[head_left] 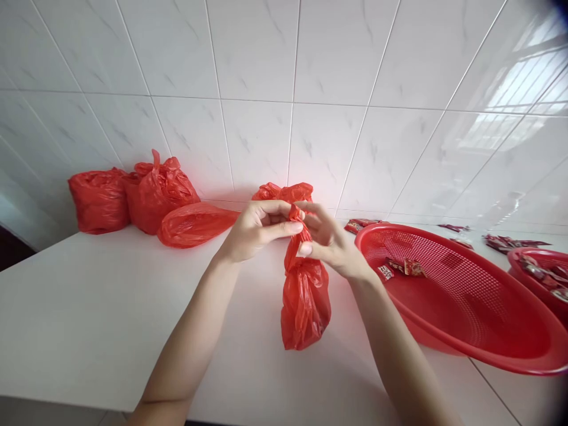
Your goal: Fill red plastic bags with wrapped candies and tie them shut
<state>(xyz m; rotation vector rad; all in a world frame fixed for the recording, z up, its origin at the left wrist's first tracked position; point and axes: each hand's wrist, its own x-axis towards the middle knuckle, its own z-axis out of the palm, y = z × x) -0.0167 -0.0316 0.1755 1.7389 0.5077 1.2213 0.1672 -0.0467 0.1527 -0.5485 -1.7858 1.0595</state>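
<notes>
A filled red plastic bag [306, 302] hangs or stands over the white table, its neck gathered and twisted upward. My left hand [266, 228] pinches the twisted top of the bag between thumb and fingers. From the other side, my right hand [326, 236] has its thumb and curled fingers closed around the same neck. Part of the plastic between the two hands is hidden by the fingers. Just behind my hands, more red plastic bag [297, 192] shows near the wall.
Two full red bags [100, 201] stand at the back left, with a loose red bag [195, 225] beside them. At right, a large red basket [444, 296] holds a few small packets [412, 268]. A second red basket [528, 260] and scattered packets lie farther right. A tiled wall [257, 142] rises behind.
</notes>
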